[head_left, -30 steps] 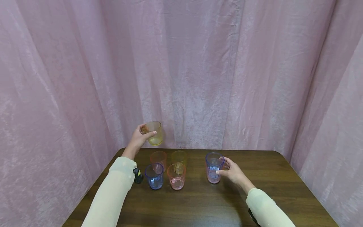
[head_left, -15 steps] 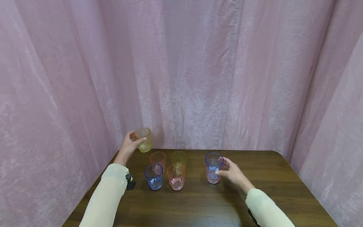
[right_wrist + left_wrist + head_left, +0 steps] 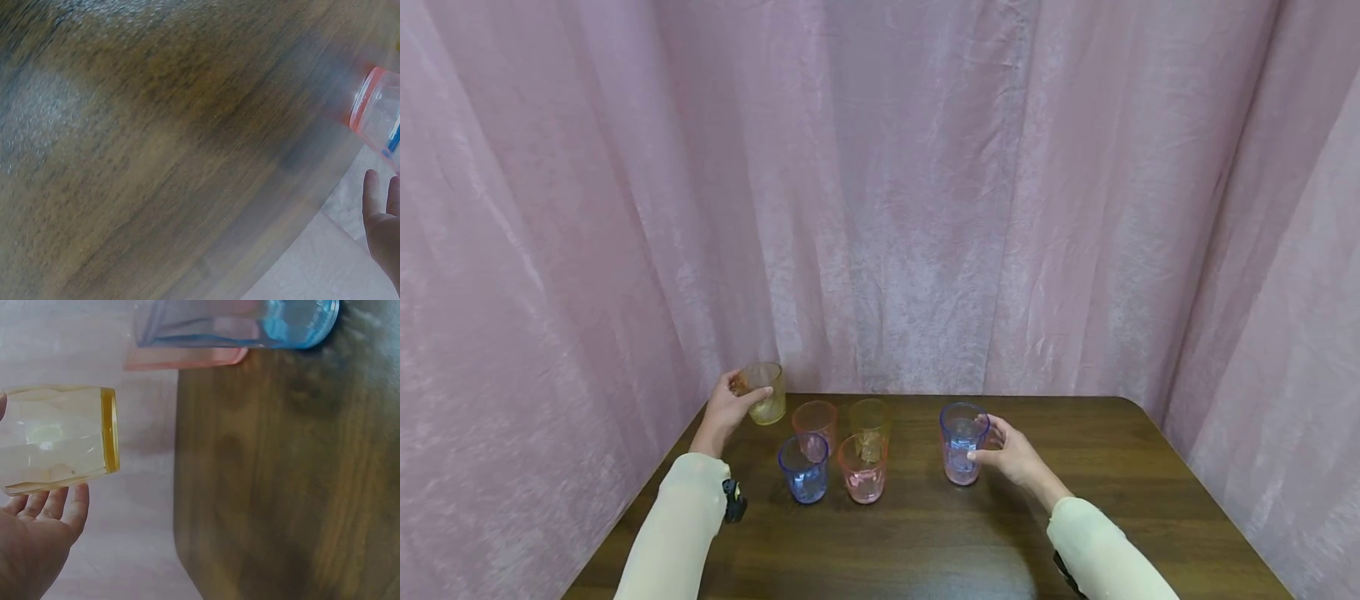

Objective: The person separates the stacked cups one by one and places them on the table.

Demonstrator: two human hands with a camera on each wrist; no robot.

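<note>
My left hand [image 3: 722, 412] grips a clear yellow cup [image 3: 766, 400] by its side, upright over the table's back left corner. In the left wrist view its yellow base [image 3: 110, 431] appears above the table surface, fingers curled along its wall. To the right, my right hand [image 3: 1018, 458] holds a blue cup [image 3: 964, 427] nested in a pink cup [image 3: 959, 478], thumb on the near side. The right wrist view catches the pink cup's base [image 3: 365, 103] low over the wood. Between the hands stand a blue cup [image 3: 805, 483], two pink cups [image 3: 862, 485] and a yellow cup [image 3: 871, 410].
The brown wooden table [image 3: 910, 558] has rounded back corners. A pink curtain [image 3: 925, 208] hangs behind it and along both sides. The standing cups form a close cluster left of centre, near the left forearm.
My left hand has carried the yellow cup left and down, from above the cluster to its left at the table's back edge. The right hand and its nested cups have stayed nearly still.
</note>
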